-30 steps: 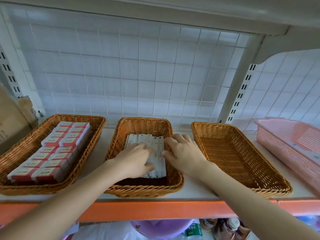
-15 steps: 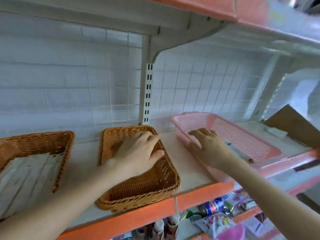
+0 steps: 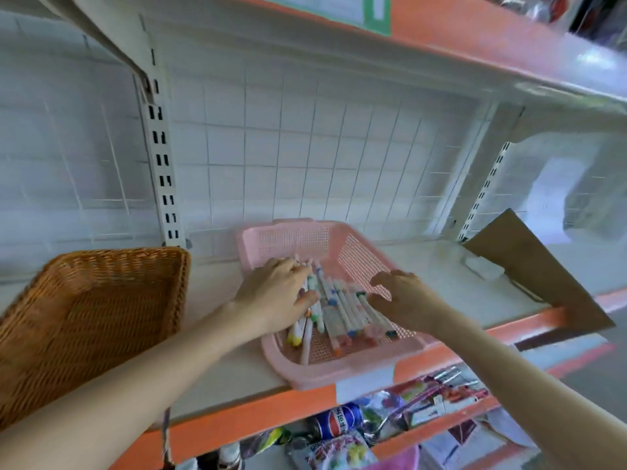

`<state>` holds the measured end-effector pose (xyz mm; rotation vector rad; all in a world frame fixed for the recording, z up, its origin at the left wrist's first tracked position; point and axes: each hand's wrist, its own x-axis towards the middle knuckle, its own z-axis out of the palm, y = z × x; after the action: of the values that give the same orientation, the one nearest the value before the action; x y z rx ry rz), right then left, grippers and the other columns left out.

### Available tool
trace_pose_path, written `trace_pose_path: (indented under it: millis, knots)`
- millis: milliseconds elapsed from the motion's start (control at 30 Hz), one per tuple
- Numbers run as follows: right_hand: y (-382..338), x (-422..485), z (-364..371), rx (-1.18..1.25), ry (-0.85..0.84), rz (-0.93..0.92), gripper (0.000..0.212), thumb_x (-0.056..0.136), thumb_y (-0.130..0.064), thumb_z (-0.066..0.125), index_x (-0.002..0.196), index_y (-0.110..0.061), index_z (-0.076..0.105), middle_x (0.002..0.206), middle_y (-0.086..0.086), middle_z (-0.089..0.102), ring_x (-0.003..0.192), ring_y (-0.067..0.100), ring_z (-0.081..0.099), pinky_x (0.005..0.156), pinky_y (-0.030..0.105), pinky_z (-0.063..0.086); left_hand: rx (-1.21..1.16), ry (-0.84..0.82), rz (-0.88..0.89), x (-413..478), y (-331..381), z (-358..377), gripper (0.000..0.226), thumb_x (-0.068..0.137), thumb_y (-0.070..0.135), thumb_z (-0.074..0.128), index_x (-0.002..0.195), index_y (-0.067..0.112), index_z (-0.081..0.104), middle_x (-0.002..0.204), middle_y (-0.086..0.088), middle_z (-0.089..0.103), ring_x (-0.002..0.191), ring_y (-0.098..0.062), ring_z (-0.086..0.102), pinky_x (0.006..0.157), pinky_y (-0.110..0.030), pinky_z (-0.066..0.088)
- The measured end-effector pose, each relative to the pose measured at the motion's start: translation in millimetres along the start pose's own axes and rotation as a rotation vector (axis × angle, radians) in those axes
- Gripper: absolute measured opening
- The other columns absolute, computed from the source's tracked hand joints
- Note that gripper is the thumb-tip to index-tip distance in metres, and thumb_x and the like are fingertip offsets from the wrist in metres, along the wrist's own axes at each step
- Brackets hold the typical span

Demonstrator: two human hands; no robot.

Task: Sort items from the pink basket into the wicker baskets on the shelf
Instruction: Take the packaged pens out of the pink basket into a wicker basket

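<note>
Left hand (image 3: 274, 293) is in the pink basket (image 3: 295, 232), fingers curled round several markers (image 3: 342, 307). Right hand (image 3: 407, 300) hovers above them, fingers apart, holding nothing.

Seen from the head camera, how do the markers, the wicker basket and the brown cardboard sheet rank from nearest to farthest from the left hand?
1. markers: in the pink basket, under the fingers of the left hand.
2. wicker basket: on the shelf to that hand's left, apart from it.
3. brown cardboard sheet: at the shelf's far right.
</note>
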<state>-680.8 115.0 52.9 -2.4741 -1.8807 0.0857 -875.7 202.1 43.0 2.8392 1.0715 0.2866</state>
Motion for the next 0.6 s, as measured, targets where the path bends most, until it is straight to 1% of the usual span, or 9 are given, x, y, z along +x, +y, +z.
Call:
trace_pose_path:
  millis: [133, 267, 333, 367, 400, 433, 467, 533, 600]
  knots:
    - [-2, 15, 0, 0.007, -0.096, -0.078, 0.037, 0.094, -0.033, 0.046, 0.127, -0.018, 0.052, 0.129, 0.004, 0.053, 0.118, 0.022, 0.048, 0.099, 0.033, 0.039, 0.006, -0.035, -0.028, 14, 2, 7, 0.053, 0.098, 0.043, 0.035, 0.144, 0.016, 0.033, 0.15, -0.004, 0.033, 0.137, -0.021, 0.03, 0.106, -0.036, 0.032]
    - [-23, 31, 1, -0.048, -0.241, -0.158, 0.033, 0.094, -0.025, 0.045, 0.122, -0.012, 0.057, 0.127, 0.003, 0.056, 0.114, 0.021, 0.052, 0.098, 0.032, 0.041, -0.014, -0.057, -0.055, 20, -1, 14, 0.049, 0.098, 0.043, 0.037, 0.138, 0.016, 0.04, 0.142, -0.005, 0.042, 0.133, -0.023, 0.033, 0.103, -0.036, 0.035]
    - [-37, 41, 9, -0.111, -0.348, -0.173, 0.031, 0.094, -0.022, 0.042, 0.107, -0.003, 0.064, 0.114, 0.009, 0.062, 0.103, 0.024, 0.058, 0.091, 0.034, 0.047, -0.009, -0.048, -0.05, 20, -3, 16, 0.047, 0.097, 0.043, 0.038, 0.133, 0.014, 0.046, 0.138, -0.005, 0.045, 0.132, -0.024, 0.034, 0.105, -0.038, 0.035]
    - [-43, 46, 14, -0.156, -0.374, -0.172, 0.031, 0.094, -0.023, 0.042, 0.09, -0.002, 0.064, 0.1, 0.01, 0.063, 0.091, 0.024, 0.06, 0.081, 0.033, 0.049, -0.009, -0.041, -0.05, 20, -3, 17, 0.046, 0.097, 0.043, 0.038, 0.131, 0.014, 0.049, 0.136, -0.006, 0.047, 0.132, -0.025, 0.035, 0.105, -0.039, 0.034]
    - [-49, 50, 19, -0.196, -0.378, -0.161, 0.033, 0.094, -0.027, 0.043, 0.072, -0.005, 0.056, 0.083, 0.007, 0.059, 0.077, 0.021, 0.057, 0.071, 0.03, 0.047, -0.009, -0.037, -0.049, 20, -4, 18, 0.045, 0.097, 0.042, 0.039, 0.129, 0.013, 0.05, 0.135, -0.006, 0.048, 0.131, -0.025, 0.036, 0.105, -0.039, 0.034]
    - [-53, 54, 23, -0.239, -0.372, -0.147, 0.039, 0.093, -0.034, 0.044, 0.063, -0.01, 0.046, 0.071, 0.003, 0.051, 0.067, 0.018, 0.051, 0.065, 0.028, 0.043, -0.01, -0.037, -0.047, 20, -4, 19, 0.044, 0.097, 0.042, 0.039, 0.128, 0.013, 0.051, 0.133, -0.007, 0.049, 0.13, -0.025, 0.036, 0.105, -0.039, 0.035]
    - [-57, 57, 27, -0.281, -0.364, -0.13, 0.044, 0.092, -0.042, 0.045, 0.06, -0.013, 0.039, 0.066, 0.0, 0.044, 0.065, 0.016, 0.047, 0.065, 0.028, 0.041, -0.01, -0.04, -0.042, 21, -4, 19, 0.043, 0.096, 0.041, 0.04, 0.126, 0.013, 0.052, 0.132, -0.007, 0.049, 0.129, -0.025, 0.037, 0.105, -0.039, 0.035]
    - [-62, 60, 31, -0.348, -0.365, -0.118, 0.048, 0.088, -0.052, 0.047, 0.06, -0.015, 0.035, 0.065, -0.002, 0.039, 0.069, 0.017, 0.046, 0.067, 0.031, 0.041, -0.011, -0.045, -0.034, 21, -5, 19, 0.039, 0.096, 0.04, 0.041, 0.121, 0.012, 0.054, 0.128, -0.007, 0.051, 0.126, -0.024, 0.039, 0.101, -0.037, 0.037]
    - [-63, 63, 31, -0.348, -0.397, -0.107, 0.044, 0.087, -0.047, 0.052, 0.061, -0.017, 0.033, 0.066, -0.003, 0.039, 0.065, 0.015, 0.044, 0.065, 0.031, 0.041, -0.011, -0.045, -0.031, 21, -6, 19, 0.036, 0.095, 0.039, 0.043, 0.115, 0.011, 0.056, 0.123, -0.006, 0.052, 0.12, -0.023, 0.042, 0.095, -0.035, 0.038]
